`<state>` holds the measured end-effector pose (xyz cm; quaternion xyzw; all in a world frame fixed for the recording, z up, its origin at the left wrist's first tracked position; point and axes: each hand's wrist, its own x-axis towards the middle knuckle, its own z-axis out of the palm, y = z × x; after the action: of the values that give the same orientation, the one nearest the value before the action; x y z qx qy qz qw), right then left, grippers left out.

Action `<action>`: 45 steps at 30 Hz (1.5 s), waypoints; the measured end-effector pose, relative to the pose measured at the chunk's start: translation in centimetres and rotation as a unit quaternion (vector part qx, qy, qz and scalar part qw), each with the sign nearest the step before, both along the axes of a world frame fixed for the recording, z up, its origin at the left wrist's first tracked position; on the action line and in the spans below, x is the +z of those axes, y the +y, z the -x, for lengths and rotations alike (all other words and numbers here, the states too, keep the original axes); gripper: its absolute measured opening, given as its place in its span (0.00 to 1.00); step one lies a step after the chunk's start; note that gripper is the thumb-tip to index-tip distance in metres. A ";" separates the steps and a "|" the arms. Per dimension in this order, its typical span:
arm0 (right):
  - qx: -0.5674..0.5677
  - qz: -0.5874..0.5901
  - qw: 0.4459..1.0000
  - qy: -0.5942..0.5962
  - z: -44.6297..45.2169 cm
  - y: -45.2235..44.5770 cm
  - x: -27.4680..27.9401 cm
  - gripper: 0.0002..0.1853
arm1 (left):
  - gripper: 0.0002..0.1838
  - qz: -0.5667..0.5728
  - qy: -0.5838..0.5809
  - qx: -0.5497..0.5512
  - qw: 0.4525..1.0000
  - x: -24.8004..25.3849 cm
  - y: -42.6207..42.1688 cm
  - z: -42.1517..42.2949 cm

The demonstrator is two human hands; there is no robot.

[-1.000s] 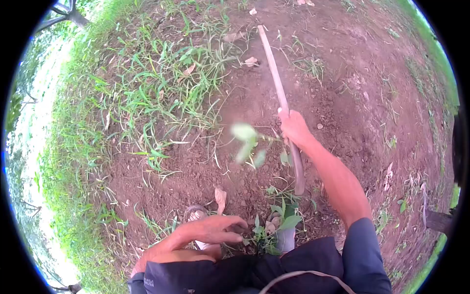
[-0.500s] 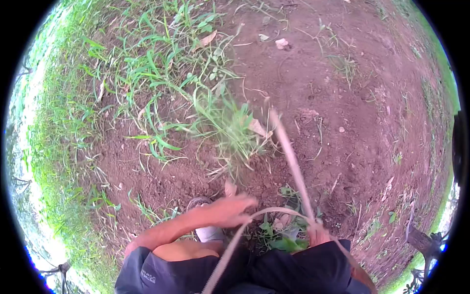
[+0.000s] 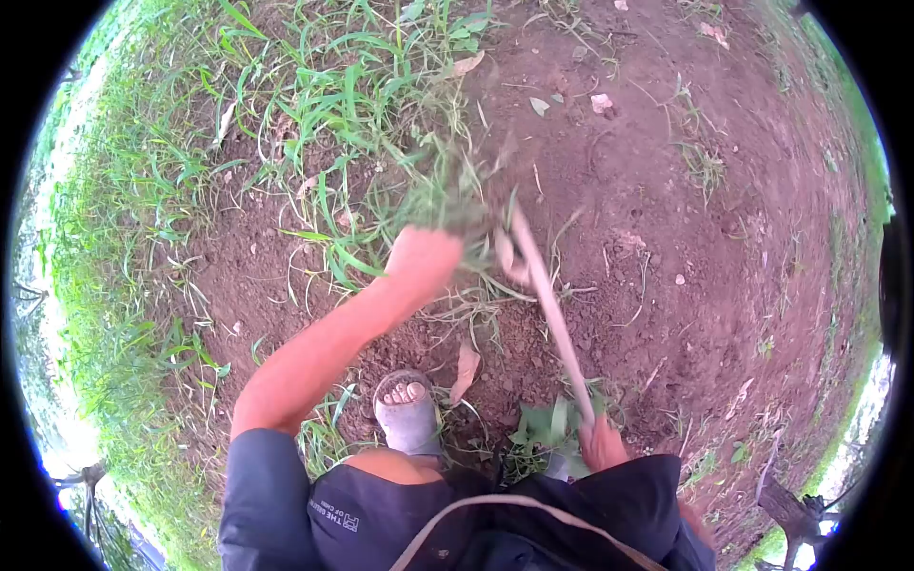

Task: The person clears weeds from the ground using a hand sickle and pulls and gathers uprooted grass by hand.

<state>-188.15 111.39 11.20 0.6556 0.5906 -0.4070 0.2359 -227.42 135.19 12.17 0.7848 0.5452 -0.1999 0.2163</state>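
My left hand [image 3: 426, 255] reaches forward over the soil, its fingers closed at the near edge of a blurred clump of grass [image 3: 443, 195]. Whether the fingers grip the clump is hidden by blur. Close to my right knee, my right hand [image 3: 602, 443] is wrapped round the lower end of a long wooden handle [image 3: 552, 314]. The handle slants forward and left, and its far end is beside the clump, where a blurred curved piece [image 3: 509, 255] shows.
Tall green grass [image 3: 352, 105] grows at the left and front left. A dry leaf [image 3: 466, 371] lies near my foot [image 3: 407, 411]. Broad green leaves [image 3: 547, 423] are by my right hand. A dark branch [image 3: 795, 514] stands at the lower right.
My left hand has moved forward from near my knee to the grass clump. My right hand has drawn back towards my body with the handle, and the leafy stem seen beside it earlier is gone from there.
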 end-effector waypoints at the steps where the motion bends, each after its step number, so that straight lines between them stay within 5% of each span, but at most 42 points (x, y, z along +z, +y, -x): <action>1: -0.063 0.016 0.997 -0.031 0.2 -1.2 3.1 0.21 | 0.09 0.042 -0.021 0.028 0.999 0.9 -1.4 0.5; 5: -0.057 0.012 0.998 -0.038 -1.2 -2.9 4.9 0.18 | 0.08 0.044 -0.042 0.066 0.996 0.1 -5.7 3.6; 7: 0.137 -0.221 0.963 0.067 -1.0 1.5 1.2 0.15 | 0.09 0.085 -0.047 0.210 0.973 1.1 -5.3 4.7; 9: 0.302 -0.383 0.870 0.076 -0.9 6.6 -3.9 0.15 | 0.13 -0.005 -0.114 0.247 0.962 -1.0 -5.4 7.1; 10: 0.019 -0.192 0.975 0.109 4.8 12.8 -0.8 0.15 | 0.14 -0.028 -0.113 0.330 0.937 -0.7 -4.5 7.8; 11: -0.108 -0.133 0.981 0.091 8.3 17.3 -0.3 0.16 | 0.15 -0.050 -0.110 0.411 0.904 -0.3 -4.0 8.5; 14: -0.093 -0.188 0.971 0.113 11.6 20.8 -3.8 0.17 | 0.15 -0.137 -0.064 0.387 0.910 1.0 -4.1 11.8; 15: 0.129 -0.346 0.927 0.072 10.6 18.5 -6.2 0.14 | 0.15 -0.138 -0.062 0.392 0.907 1.1 -4.8 12.9; 17: 0.416 -0.364 0.833 -0.014 8.5 14.2 -5.8 0.12 | 0.14 -0.132 -0.053 0.362 0.921 1.0 -6.7 14.4; 18: 0.482 -0.240 0.841 -0.058 7.0 11.7 -4.3 0.13 | 0.10 -0.161 -0.074 0.336 0.925 0.9 -7.9 14.4; 19: 0.293 -0.085 0.952 -0.005 6.8 10.2 -1.2 0.16 | 0.10 -0.158 -0.075 0.340 0.924 0.3 -9.0 14.1; 20: 0.066 0.022 0.998 0.010 6.6 8.8 1.9 0.20 | 0.08 -0.151 -0.094 0.332 0.926 -0.4 -10.0 13.6; 25: 0.025 -0.011 0.999 0.042 2.3 2.9 5.0 0.19 | 0.15 -0.201 -0.242 0.205 0.927 -1.7 -11.9 8.6; 26: 0.029 -0.074 0.993 0.088 1.9 3.3 3.7 0.19 | 0.19 -0.153 -0.206 0.186 0.948 -0.9 -11.4 7.5; 28: 0.161 -0.214 0.954 0.138 2.9 7.0 0.1 0.20 | 0.28 -0.269 -0.247 0.117 0.923 -0.9 -9.5 6.0; 30: -0.070 -0.160 0.980 0.097 7.6 12.9 -0.6 0.20 | 0.35 -0.268 -0.215 0.127 0.931 -0.3 -6.8 4.9; 33: -0.087 -0.183 0.972 0.117 12.0 17.3 -0.8 0.18 | 0.38 -0.275 -0.108 0.099 0.950 -2.9 -3.1 5.4; 37: 0.238 -0.210 0.948 0.033 6.2 10.8 -3.0 0.14 | 0.28 -0.225 -0.057 0.185 0.955 -4.3 -1.8 7.3; 39: 0.193 -0.154 0.969 0.029 1.8 4.9 -2.2 0.18 | 0.14 -0.124 -0.003 0.161 0.979 -4.8 -2.4 8.1; 42: -0.005 0.053 0.991 -0.120 2.1 2.5 3.3 0.19 | 0.15 -0.094 -0.021 0.120 0.988 -4.6 -4.2 9.1; 45: 0.031 -0.078 0.996 -0.018 0.1 0.7 3.0 0.18 | 0.15 -0.096 -0.025 0.088 0.991 -2.9 -8.2 10.1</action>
<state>-188.24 112.12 14.22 0.6608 0.6364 -0.3398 0.2071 -237.56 126.97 9.31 0.7556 0.6233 -0.1072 0.1705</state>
